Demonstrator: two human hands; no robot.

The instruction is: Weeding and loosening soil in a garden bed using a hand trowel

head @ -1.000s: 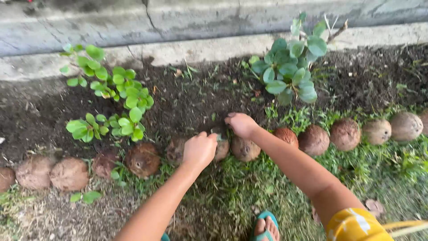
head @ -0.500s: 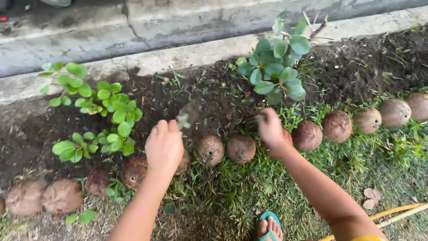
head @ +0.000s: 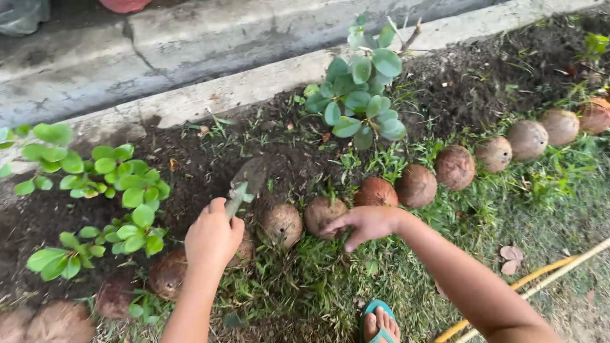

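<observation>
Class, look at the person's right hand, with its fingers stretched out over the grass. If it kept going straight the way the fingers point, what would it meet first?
The right hand points leftward, fingertips at a brown coconut husk. Straight on, it would probably meet that husk first, though depth is hard to judge.

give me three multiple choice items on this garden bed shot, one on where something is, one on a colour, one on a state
1. Where does the right hand rest?
A. on the concrete kerb
B. on the grass, touching a coconut husk in the row
C. on the leafy plant

2. What colour is the sandal strap?
A. teal
B. red
C. black

3. What is the left hand doing?
A. lying open and flat on the soil
B. closed around the handle of a small trowel
C. holding a leaf

Answers: 1 B, its fingertips reach the husk at the grass edge. 2 A, a teal strap crosses the toes. 3 B, the fingers are curled on the handle while the blade points into the dark soil.
</observation>
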